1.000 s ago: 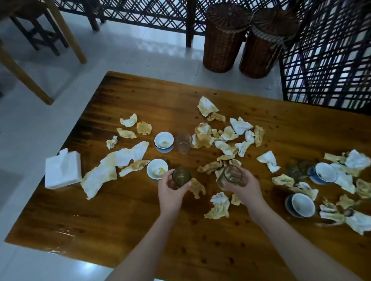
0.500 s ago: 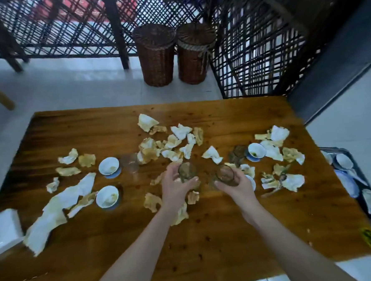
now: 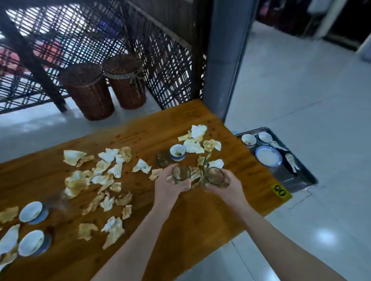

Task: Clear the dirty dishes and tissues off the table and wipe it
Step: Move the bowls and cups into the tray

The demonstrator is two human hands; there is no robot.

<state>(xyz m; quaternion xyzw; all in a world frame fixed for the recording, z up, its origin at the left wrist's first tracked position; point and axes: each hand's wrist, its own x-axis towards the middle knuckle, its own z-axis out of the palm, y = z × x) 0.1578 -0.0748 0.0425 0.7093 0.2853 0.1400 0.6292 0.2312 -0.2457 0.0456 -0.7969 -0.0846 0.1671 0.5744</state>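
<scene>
Am holding two glasses above counter (image 3: 185, 231), near right edge: left grip (image 3: 171, 188) clasping left glass (image 3: 180, 173), right grip (image 3: 225, 189) clasping right glass (image 3: 215, 177). Am judging best: keeping both upright, lowering gently into tray (image 3: 291, 180) beyond that edge.

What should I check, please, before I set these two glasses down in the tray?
1. Left hand grips left glass: ok.
2. Right hand grips right glass: ok.
3. Both glasses empty: cannot tell.
4. Bare spot at the near end of the tray: ok.
5. Spoon clear of that spot: ok, though it lies close.
6. Table cleared: not ok; bowls, a third glass and tissues remain.
</scene>
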